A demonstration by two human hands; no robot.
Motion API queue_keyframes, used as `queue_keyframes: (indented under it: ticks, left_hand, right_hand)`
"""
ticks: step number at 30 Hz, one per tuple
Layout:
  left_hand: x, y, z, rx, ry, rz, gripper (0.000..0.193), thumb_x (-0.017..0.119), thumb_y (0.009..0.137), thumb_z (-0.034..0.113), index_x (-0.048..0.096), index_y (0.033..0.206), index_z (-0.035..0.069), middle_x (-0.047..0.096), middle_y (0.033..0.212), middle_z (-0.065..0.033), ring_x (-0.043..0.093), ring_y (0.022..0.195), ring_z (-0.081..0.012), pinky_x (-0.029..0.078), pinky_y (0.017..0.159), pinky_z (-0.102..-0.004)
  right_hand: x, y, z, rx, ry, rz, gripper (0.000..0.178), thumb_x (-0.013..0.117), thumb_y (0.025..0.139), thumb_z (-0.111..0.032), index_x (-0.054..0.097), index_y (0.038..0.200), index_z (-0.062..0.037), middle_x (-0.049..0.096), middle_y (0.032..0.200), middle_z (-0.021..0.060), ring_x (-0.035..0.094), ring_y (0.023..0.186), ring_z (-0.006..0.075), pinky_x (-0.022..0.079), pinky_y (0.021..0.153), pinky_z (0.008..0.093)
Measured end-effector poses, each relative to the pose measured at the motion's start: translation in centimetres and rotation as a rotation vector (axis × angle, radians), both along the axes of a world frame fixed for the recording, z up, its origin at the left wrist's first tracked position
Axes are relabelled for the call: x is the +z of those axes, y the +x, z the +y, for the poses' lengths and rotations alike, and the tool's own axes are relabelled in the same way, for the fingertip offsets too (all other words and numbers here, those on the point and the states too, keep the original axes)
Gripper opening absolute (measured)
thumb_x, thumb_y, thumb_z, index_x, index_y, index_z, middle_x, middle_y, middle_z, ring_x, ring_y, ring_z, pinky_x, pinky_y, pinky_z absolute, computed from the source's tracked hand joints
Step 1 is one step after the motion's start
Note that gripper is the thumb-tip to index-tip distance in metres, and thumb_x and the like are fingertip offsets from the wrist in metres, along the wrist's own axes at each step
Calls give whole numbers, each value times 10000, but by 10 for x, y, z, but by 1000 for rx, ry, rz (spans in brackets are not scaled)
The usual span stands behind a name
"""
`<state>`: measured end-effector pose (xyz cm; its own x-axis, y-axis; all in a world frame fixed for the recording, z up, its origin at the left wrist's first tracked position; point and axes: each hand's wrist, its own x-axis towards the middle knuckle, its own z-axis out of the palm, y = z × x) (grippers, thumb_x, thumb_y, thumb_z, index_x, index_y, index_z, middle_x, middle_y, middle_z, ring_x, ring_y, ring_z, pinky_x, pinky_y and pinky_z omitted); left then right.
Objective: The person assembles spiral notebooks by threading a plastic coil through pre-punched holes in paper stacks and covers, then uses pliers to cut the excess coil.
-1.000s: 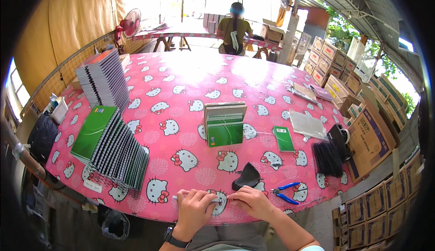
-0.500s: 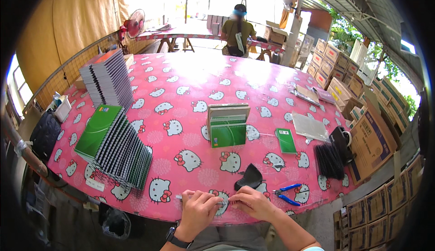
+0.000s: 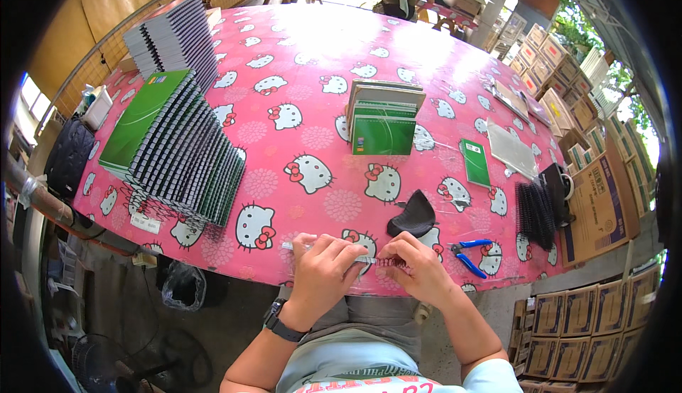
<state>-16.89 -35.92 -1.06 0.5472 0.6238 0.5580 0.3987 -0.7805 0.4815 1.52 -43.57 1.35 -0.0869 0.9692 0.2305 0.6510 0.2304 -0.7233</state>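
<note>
Fingers of the left hand (image 3: 320,274) are bending close together over a thin pale strip (image 3: 287,245) at the near edge of the pink table (image 3: 298,208); whether they are gripping it, I cannot tell. Fingers of the right hand (image 3: 419,269) are pinching a dark coil (image 3: 386,261), which is showing between both hands. Around them, from the left, a tall stack of spiral notebooks (image 3: 177,144) is standing, a smaller green group (image 3: 383,136) is sitting mid-table, a curved black piece (image 3: 412,215) is lying just beyond the right hand, and blue-handled pliers (image 3: 470,257) are resting to its right, near a bundle of black coils (image 3: 534,215).
</note>
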Motion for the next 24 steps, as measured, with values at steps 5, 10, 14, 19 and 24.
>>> queue_keyframes:
  ticks: [5,10,14,19,24]
  left_hand:
    - [-1,0,2,-9,35,18,209,769,692,205,659,869,182,657,832,52,587,803,-135,313,850,-378]
    - [0,0,1,12,18,13,248,760,698,204,652,921,183,654,842,52,585,805,-138,318,847,-373]
    - [1,1,2,-4,24,36,258,747,706,192,646,943,185,655,867,54,584,810,-138,320,841,-372]
    - [0,-1,5,-67,36,75,258,735,729,213,636,968,201,641,873,67,581,835,-127,313,844,-386]
    - [1,-2,2,-31,67,75,204,713,764,290,630,932,210,624,866,74,571,852,-118,299,881,-407]
  right_hand:
    - [-4,-2,3,18,24,-107,194,672,791,5,595,969,-7,567,877,110,616,764,258,504,650,330]
    - [5,-8,7,-11,99,-138,159,650,821,-42,606,970,-12,576,851,125,606,753,303,494,644,366]
    - [1,-9,6,-18,82,-252,182,658,826,-79,616,993,-18,584,860,131,606,748,304,492,633,373]
    - [2,3,7,-52,39,-193,308,684,815,-189,603,1077,-48,600,987,137,605,904,303,510,726,382]
    - [-9,67,20,-270,98,-416,529,776,722,-313,595,1158,-74,504,1311,188,492,1177,385,429,958,475]
